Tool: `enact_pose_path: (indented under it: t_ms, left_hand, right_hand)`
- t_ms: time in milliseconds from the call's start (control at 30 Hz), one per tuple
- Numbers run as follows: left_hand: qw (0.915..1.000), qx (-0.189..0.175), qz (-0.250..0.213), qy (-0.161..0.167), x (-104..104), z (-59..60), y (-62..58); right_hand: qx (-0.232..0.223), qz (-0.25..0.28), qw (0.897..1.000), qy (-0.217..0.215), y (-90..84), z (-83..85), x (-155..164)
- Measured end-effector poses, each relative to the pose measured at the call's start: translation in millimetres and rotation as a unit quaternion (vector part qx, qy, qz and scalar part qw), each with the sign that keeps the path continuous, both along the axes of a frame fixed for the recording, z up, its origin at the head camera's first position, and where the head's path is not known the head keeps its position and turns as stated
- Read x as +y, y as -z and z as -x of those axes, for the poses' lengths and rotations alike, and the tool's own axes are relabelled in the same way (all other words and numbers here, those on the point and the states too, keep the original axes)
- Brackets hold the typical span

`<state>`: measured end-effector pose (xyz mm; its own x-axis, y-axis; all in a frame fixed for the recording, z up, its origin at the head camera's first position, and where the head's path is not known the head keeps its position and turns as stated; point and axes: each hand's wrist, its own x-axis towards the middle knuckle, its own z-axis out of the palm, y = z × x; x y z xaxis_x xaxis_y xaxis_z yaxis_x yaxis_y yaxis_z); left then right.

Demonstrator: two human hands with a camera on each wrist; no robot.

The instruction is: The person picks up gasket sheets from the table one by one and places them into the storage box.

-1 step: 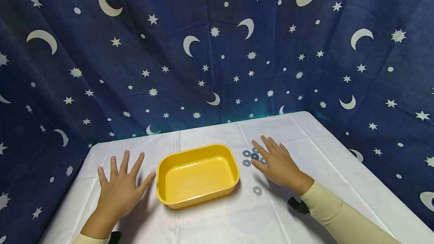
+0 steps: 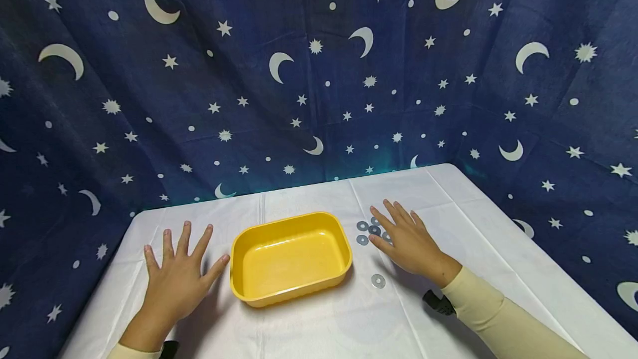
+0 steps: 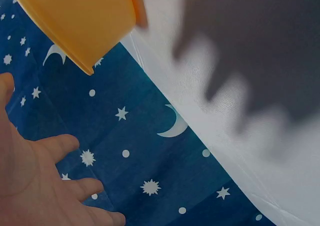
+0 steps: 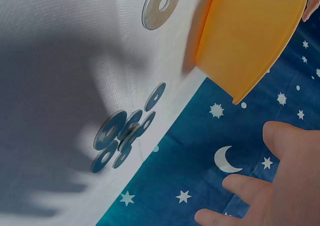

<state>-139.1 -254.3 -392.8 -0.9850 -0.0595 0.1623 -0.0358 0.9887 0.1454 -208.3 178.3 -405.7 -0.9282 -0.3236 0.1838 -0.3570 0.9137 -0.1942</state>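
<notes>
A yellow rectangular tray (image 2: 291, 259) with nothing in it sits mid-table. Left of it my left hand (image 2: 174, 281) hovers palm down, fingers spread, the thumb tip close to the tray's side. On the other side, my right hand (image 2: 411, 245) is held over the table with its fingers spread too, holding nothing. Several flat metal washers (image 4: 110, 131) lie grouped beneath the right hand, which hides part of the group in the head view. One separate washer (image 2: 378, 281) lies nearer the front, between the tray and the right wrist.
A white cloth (image 2: 309, 331) covers the table. Behind and to both sides hangs a dark blue curtain (image 2: 299, 126) patterned with moons and stars, meeting the table's back edge. Dark wrist straps show at the left wrist and right wrist.
</notes>
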Motion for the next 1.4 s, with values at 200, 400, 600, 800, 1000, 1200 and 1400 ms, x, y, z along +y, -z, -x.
enact_pose_path:
  t_ms: [200,400,600,800,1000,1200,1400]
  left_hand:
    - [1.0000,-0.005,0.006,-0.002,0.8,-1.1,1.3]
    - [0.9999,-0.012,0.008,-0.006,2.2,-1.5,2.4]
    - [1.0000,-0.007,0.004,-0.002,3.0,-1.1,3.0]
    - [0.9984,0.007,-0.054,0.014,4.5,4.0,0.2]
    - [0.9747,-0.076,-0.210,0.003,1.9,20.1,6.7]
    - [0.9228,-0.146,-0.357,0.006,-0.1,29.3,27.4]
    - [0.8810,-0.163,-0.444,0.002,3.6,33.2,39.4]
  right_hand:
    - [-0.002,-0.003,1.000,0.005,1.9,0.6,0.1]
    - [-0.005,0.003,1.000,0.002,2.2,2.0,-1.0]
    - [-0.021,0.010,1.000,-0.001,2.5,2.8,-3.2]
    - [-0.046,0.087,0.995,-0.010,-2.1,0.8,-8.4]
    - [-0.052,0.187,0.980,-0.034,-2.2,1.5,-10.9]
    - [-0.092,0.197,0.975,-0.041,4.0,8.7,-2.8]
    - [-0.152,0.203,0.966,-0.056,10.2,11.1,4.2]
